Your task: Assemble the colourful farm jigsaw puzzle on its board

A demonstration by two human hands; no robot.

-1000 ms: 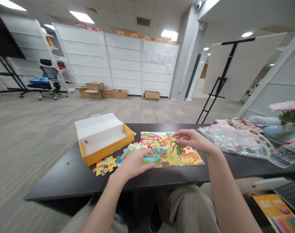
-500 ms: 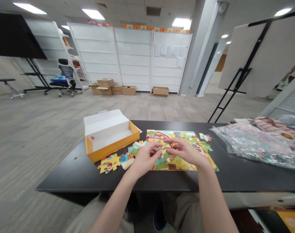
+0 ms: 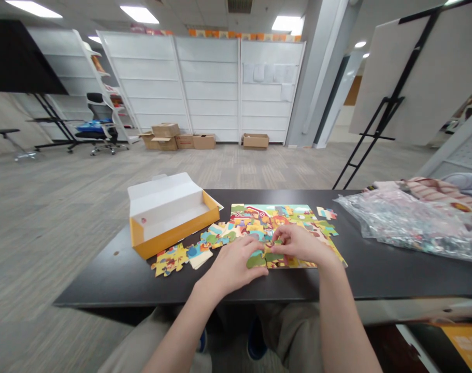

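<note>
A colourful jigsaw puzzle (image 3: 294, 211) with a farm picture lies on the dark table, with loose pieces on top of it. My left hand (image 3: 236, 263) rests over its lower left part, fingers stretched out and thumb apart. Above the middle of the puzzle, my right hand (image 3: 300, 243) has thumb and fingertips closed together at a puzzle piece, which they partly hide. More loose puzzle pieces (image 3: 171, 259) lie in a spread to the left of my left hand. One separate puzzle piece (image 3: 326, 213) sits beyond the puzzle's right edge.
An opened orange and white box (image 3: 177, 224) stands at the left of the black table (image 3: 115, 277). Clear plastic bags (image 3: 410, 223) with contents lie at the right, near folded cloth. Across the floor are cardboard boxes (image 3: 166, 135) and an office chair (image 3: 101, 124).
My left hand has lowered and flattened onto the puzzle's lower left. My right hand has drawn its fingers together, slightly lower. The view has shifted a little.
</note>
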